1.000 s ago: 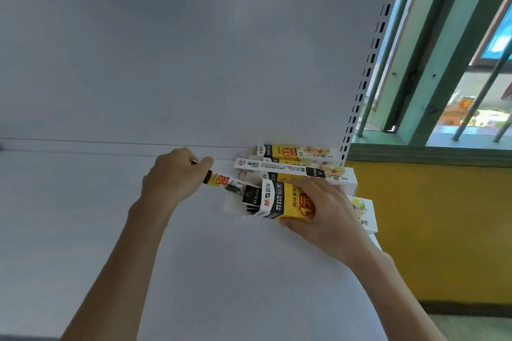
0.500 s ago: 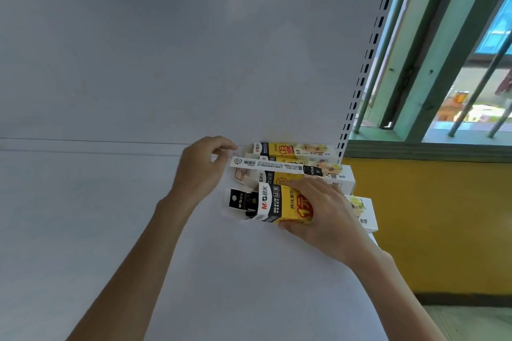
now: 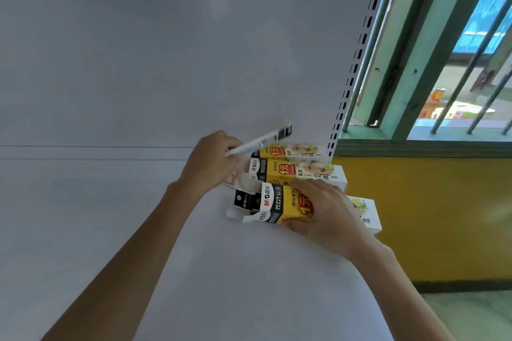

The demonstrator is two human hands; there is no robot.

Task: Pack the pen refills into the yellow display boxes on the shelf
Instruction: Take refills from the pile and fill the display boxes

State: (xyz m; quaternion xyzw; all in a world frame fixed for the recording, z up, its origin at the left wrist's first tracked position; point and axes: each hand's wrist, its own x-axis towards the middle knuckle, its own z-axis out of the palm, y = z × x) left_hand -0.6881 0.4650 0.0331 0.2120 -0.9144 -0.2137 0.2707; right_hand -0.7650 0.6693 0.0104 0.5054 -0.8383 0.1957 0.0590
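Shelf [image 3: 249, 285]: white and flat; both forearms reach over it from the near edge.
Right hand [image 3: 324, 210]: fingers and thumb are curled round the near box, covering its right half.
Near box [image 3: 285, 203]: yellow and black, lying on its side on the shelf at the right. The left end is open, with a black flap [image 3: 243, 199] and white flaps folded out.
Refills: none plainly seen; the open end of the near box is too dark to tell its contents.
Side box [image 3: 367, 214]: mostly white, at the shelf's right edge. It lies just behind the right hand and is partly hidden by it.
Left hand [image 3: 210, 166]: fingers curled, pinching the low end of the white strip. It sits just left of the middle box.
Middle box [image 3: 302, 173]: yellow and white, lying flat, touching the near box on its far side. A white flap sticks out at the left end.
White strip [image 3: 263, 142]: slim, with barcode print and a black tip. It is tilted up to the right above the far box and blurred; cannot tell whether it is a refill pack or a box lid.
Far box [image 3: 293, 152]: same print as the middle box, lying against the back panel.
Back panel [image 3: 166, 63]: plain white, upright.
Upright [image 3: 357, 63]: white slotted post at the panel's right edge.
Wall [image 3: 429, 216]: yellow, to the right of the shelf.
Window [image 3: 457, 91]: green frame with bars, above the wall.
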